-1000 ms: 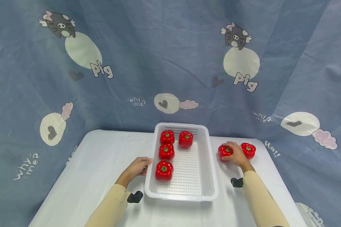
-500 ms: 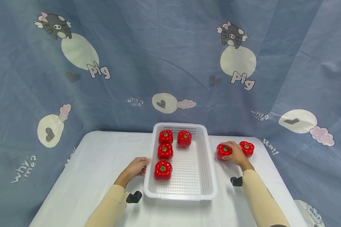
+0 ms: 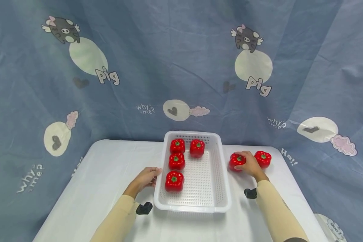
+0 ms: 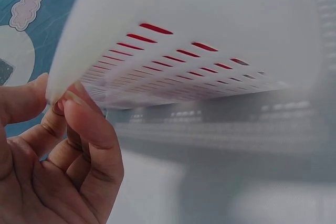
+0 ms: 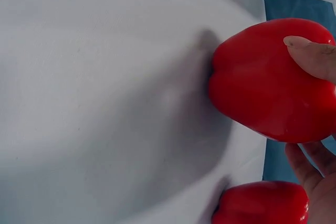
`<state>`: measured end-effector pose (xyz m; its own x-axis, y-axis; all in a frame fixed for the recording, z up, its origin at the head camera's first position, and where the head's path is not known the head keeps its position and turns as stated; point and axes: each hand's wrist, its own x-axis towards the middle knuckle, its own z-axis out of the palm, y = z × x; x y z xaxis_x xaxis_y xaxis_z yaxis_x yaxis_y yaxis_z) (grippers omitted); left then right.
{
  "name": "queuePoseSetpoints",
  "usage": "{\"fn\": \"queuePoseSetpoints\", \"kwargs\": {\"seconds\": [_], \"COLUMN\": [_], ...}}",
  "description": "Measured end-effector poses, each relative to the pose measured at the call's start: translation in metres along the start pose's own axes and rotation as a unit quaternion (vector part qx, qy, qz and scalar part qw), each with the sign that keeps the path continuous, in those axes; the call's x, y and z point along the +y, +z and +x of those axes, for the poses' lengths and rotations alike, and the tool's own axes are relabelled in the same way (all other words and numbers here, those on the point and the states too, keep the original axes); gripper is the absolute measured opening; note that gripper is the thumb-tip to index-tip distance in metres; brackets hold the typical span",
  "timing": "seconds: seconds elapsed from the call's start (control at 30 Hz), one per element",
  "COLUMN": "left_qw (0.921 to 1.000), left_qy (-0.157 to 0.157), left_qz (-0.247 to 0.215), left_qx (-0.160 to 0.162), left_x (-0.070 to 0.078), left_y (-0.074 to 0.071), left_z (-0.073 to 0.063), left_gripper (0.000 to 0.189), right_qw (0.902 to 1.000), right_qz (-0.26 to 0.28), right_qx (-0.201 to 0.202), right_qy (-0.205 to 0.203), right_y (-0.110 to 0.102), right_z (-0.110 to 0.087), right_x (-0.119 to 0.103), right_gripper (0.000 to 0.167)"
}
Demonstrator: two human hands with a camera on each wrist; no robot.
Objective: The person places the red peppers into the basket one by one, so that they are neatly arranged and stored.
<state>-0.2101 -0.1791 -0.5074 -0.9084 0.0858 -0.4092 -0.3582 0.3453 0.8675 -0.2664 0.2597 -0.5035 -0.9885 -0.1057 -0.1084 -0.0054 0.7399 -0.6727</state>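
Note:
My left hand (image 3: pixel 146 178) pinches the left rim of a white perforated plastic basket (image 3: pixel 225 188); thumb and curled fingers meet on that rim in the left wrist view. Inside the basket, three red bell peppers form a column along the left side, the nearest bell pepper (image 3: pixel 174 181) at the front. Another bell pepper (image 3: pixel 197 148) sits at the back, right of the column. Right of the basket, my right hand (image 3: pixel 250 163) grips a red bell pepper (image 5: pixel 268 82) from above, its thumb on the glossy side. One more bell pepper (image 3: pixel 263 159) lies just right of that hand.
All of this stands on a white-covered table (image 3: pixel 109 174). Behind it hangs a blue curtain (image 3: pixel 139 67) printed with pigs, close to the table's back edge. The basket's raised wall lies between the gripped pepper and the basket's inside.
The right hand and its bell pepper have shifted slightly left, a little away from the other loose pepper. The left hand stays on the basket rim. The head view sways slightly.

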Motion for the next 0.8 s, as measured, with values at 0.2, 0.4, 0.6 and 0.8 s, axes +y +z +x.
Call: {"fn": "queuePoseSetpoints", "kwargs": {"seconds": [0.2, 0.4, 0.6, 0.8], "left_qw": [1.0000, 1.0000, 1.0000, 0.9999], "left_qy": [0.005, 0.004, 0.002, 0.001], "left_qz": [0.003, -0.002, -0.005, -0.009], "left_qx": [-0.001, -0.004, -0.004, -0.008], "left_x": [0.000, 0.000, 0.000, 0.000], "left_y": [0.001, 0.001, 0.000, -0.001], "left_z": [0.001, 0.001, 0.000, 0.000], "left_gripper": [0.030, 0.029, 0.029, 0.031], "right_qw": [1.0000, 1.0000, 1.0000, 0.9998], "right_qz": [0.003, 0.002, 0.001, 0.008], "right_qx": [0.002, 0.006, 0.007, 0.010], "right_qy": [-0.002, -0.006, -0.005, -0.011], "right_y": [-0.002, -0.005, -0.011, -0.016], "right_z": [0.000, -0.002, -0.006, -0.011], "right_x": [-0.002, -0.004, -0.009, -0.019], "right_gripper": [0.066, 0.067, 0.070, 0.073]}}
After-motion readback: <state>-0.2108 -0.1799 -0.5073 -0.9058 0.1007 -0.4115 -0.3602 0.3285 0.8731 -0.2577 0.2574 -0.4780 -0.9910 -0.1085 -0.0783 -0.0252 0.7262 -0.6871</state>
